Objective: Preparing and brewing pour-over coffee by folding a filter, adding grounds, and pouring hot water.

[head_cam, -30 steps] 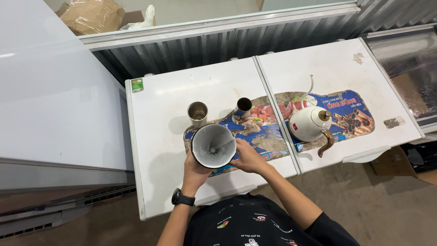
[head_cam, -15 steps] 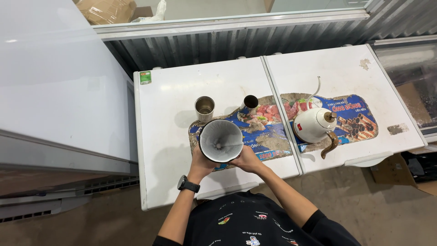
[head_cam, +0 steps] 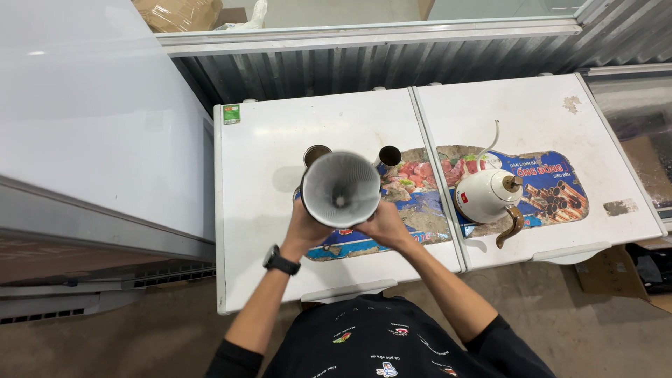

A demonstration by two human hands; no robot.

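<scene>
A ribbed grey cone-shaped dripper (head_cam: pixel 341 187) is held up between both my hands, its wide mouth facing the camera. My left hand (head_cam: pixel 306 231), with a black watch on the wrist, grips its left underside. My right hand (head_cam: pixel 383 225) grips its right underside. Behind the cone stand two metal cups, one (head_cam: pixel 316 154) partly hidden by the rim, the other (head_cam: pixel 388 157) to its right. They rest on the white lid of a chest freezer (head_cam: pixel 266 182).
A white gooseneck kettle (head_cam: pixel 488 196) with a wooden handle sits on the freezer's right lid, over a colourful sticker (head_cam: pixel 553 185). A second white cabinet (head_cam: pixel 91 119) stands at the left. A corrugated metal wall (head_cam: pixel 364 66) runs behind. Cardboard lies on the floor at the right (head_cam: pixel 616 269).
Both hands have lifted the cone higher and toward the camera, so it looks larger and now covers part of the left metal cup. The view has shifted slightly.
</scene>
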